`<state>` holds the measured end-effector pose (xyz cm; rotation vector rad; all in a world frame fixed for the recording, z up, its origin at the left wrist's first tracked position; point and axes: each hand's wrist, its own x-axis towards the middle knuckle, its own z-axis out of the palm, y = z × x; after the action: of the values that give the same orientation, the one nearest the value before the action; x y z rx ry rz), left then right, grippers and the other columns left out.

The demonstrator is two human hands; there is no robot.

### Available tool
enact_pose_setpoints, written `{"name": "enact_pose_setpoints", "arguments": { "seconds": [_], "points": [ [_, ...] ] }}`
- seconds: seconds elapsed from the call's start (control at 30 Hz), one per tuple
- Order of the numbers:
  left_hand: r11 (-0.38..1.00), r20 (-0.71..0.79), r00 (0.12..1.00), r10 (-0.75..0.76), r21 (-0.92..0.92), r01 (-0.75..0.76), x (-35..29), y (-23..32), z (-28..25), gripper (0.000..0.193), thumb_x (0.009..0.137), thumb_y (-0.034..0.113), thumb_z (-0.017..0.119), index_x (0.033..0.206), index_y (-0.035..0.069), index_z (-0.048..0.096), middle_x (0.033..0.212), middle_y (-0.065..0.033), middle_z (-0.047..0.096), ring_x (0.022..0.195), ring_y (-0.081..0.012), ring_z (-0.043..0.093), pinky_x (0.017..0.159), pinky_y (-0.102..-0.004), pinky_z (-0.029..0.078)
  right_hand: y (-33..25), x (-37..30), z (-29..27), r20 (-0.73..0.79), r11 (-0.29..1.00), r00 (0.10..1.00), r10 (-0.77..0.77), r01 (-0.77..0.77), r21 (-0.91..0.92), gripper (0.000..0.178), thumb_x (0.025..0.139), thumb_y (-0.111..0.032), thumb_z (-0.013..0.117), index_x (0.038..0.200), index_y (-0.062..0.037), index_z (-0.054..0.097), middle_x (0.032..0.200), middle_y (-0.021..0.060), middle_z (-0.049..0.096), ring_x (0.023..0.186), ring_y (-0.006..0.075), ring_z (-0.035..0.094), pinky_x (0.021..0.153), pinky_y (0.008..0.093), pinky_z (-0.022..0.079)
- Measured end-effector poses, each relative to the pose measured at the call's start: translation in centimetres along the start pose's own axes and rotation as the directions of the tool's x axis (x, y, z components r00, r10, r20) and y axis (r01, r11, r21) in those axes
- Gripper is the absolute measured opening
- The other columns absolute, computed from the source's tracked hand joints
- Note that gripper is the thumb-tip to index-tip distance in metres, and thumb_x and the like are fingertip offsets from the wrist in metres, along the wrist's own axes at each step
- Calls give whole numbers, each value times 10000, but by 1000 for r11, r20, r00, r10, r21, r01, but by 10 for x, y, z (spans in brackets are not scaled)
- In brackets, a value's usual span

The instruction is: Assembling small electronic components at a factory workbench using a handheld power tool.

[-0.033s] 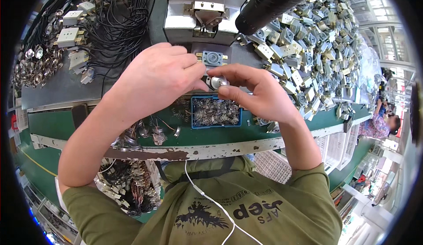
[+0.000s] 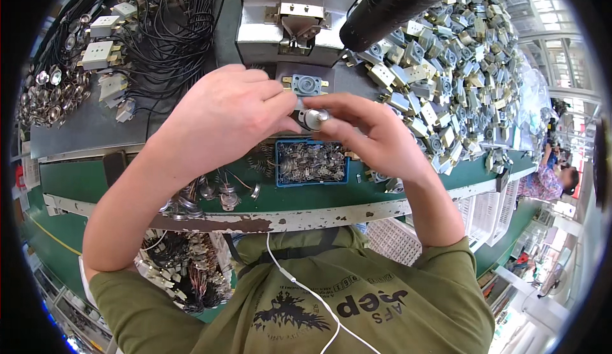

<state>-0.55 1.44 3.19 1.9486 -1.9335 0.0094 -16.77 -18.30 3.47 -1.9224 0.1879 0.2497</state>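
A small round silver metal part (image 2: 313, 119), cup-like with a raised centre, is held between my two hands above the bench. My left hand (image 2: 245, 102) is closed, with its thumb and forefinger pinching the part's left side; those fingertips are partly hidden. From the right, my right hand (image 2: 376, 134) grips it, forefinger along the far edge and thumb over the face. Just beyond my fingers lies a grey rectangular block (image 2: 307, 85) with a round recess and brass tabs. Below the hands sits a blue tray (image 2: 279, 184) full of small metal pieces.
A metal fixture (image 2: 301, 26) stands behind the block, with a thick black hose (image 2: 408, 3) reaching in beside it. Blocks (image 2: 446, 67) are heaped at right. Black wires (image 2: 175, 42) and metal cups (image 2: 57, 93) lie at left. Another person (image 2: 549, 180) is at far right.
My right thumb has slid slightly up and across the metal part's face, and the forefinger has shifted a little. My left hand has barely moved.
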Motion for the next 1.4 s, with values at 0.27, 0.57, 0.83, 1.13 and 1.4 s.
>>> {"name": "enact_pose_setpoints", "arguments": {
  "seconds": [0.27, 0.57, 0.83, 1.13, 1.4],
  "points": [
    [987, 162, 987, 24, -161, 2, -6, 7, -10, 356, 890, 250, 741, 1239, 201, 692, 703, -40, 587, 718, -254, 656, 705, -390, 523, 39, 7, 20, -328, 821, 868, -374, 144, -553, 680, 858, -48, 780, 1479, -61, 504, 1340, 187, 616, 1113, 354, 668, 935, 407, 561],
    [937, 238, 938, -253, -183, 299, 32, -17, 1, 325, 956, 303, 675, 1253, 170, 660, 829, -127, 726, 822, -342, 710, 710, -451, 551, 23, -5, -5, -484, 897, 769, -418, 262, -357, 417, 954, 29, 679, 1361, 11, 595, 1278, 152, 694, 1031, 225, 721, 871, 330, 582],
    [918, 329, 890, -316, -129, 374, 21, -29, 12, 364, 962, 322, 679, 1299, 189, 656, 855, -146, 734, 833, -357, 715, 720, -468, 563, -55, 25, -29, -764, 513, 267, -587, 853, -95, 397, 1063, -133, 558, 1385, 90, 489, 1174, 297, 675, 1017, 328, 712, 837, 392, 599],
    [948, 271, 929, -251, -125, 292, 22, -30, 17, 348, 976, 307, 660, 1299, 179, 643, 893, -144, 740, 851, -358, 714, 725, -470, 560, -63, 65, -52, -850, 543, 193, -490, 831, -124, 324, 1020, -152, 627, 1247, 65, 547, 981, 205, 650, 828, 253, 663, 713, 343, 549],
    [954, 262, 936, -237, -119, 275, 21, -32, 19, 325, 984, 311, 645, 1279, 173, 639, 883, -135, 740, 844, -348, 721, 712, -465, 560, -92, 62, -34, -871, 561, 175, -460, 817, -132, 270, 982, -169, 689, 1124, 42, 598, 809, 124, 627, 661, 187, 619, 603, 299, 505]
  ]
}}
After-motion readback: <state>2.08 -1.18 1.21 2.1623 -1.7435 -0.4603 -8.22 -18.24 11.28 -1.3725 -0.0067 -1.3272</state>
